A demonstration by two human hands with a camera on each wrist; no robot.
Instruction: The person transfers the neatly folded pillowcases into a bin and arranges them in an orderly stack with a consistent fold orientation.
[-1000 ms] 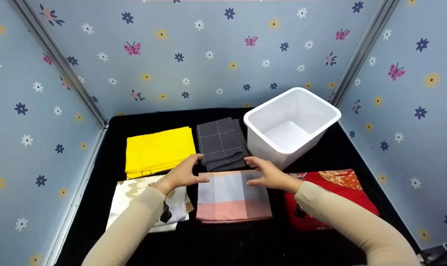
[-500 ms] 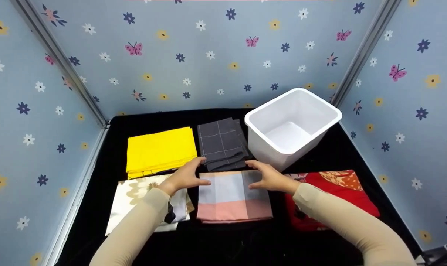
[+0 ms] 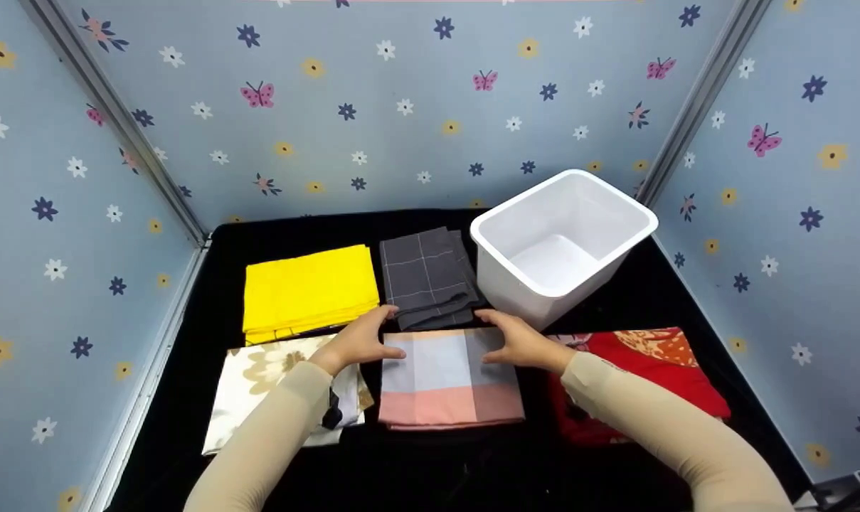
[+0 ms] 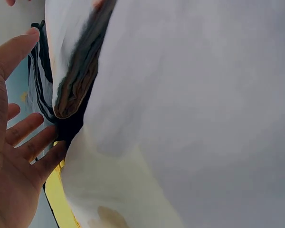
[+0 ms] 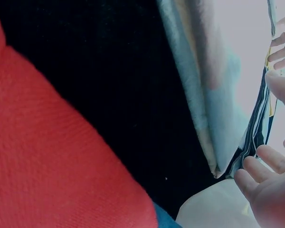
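A folded cloth checked in grey and pink (image 3: 447, 384) lies at the front middle of the black table (image 3: 430, 469). My left hand (image 3: 358, 340) is at its far left corner, with the thumb lying on the fabric and the fingers reaching past the far edge. On the far right corner my right hand (image 3: 521, 343) rests in the same way. In the left wrist view the left hand (image 4: 14, 156) shows a flat palm and straight fingers. In the right wrist view the fingers of the right hand (image 5: 270, 185) are relaxed beside the cloth's edge (image 5: 213, 104).
A yellow folded cloth (image 3: 307, 290) and a dark grey checked one (image 3: 426, 274) lie behind the hands. A cream floral cloth (image 3: 259, 384) is at the front left and a red patterned one (image 3: 643, 355) at the front right. An empty white bin (image 3: 565, 242) stands at the back right. Patterned blue walls enclose the table.
Both hands have shifted a little nearer and lower onto the far corners of the grey and pink cloth. The cloths and the bin have not moved.
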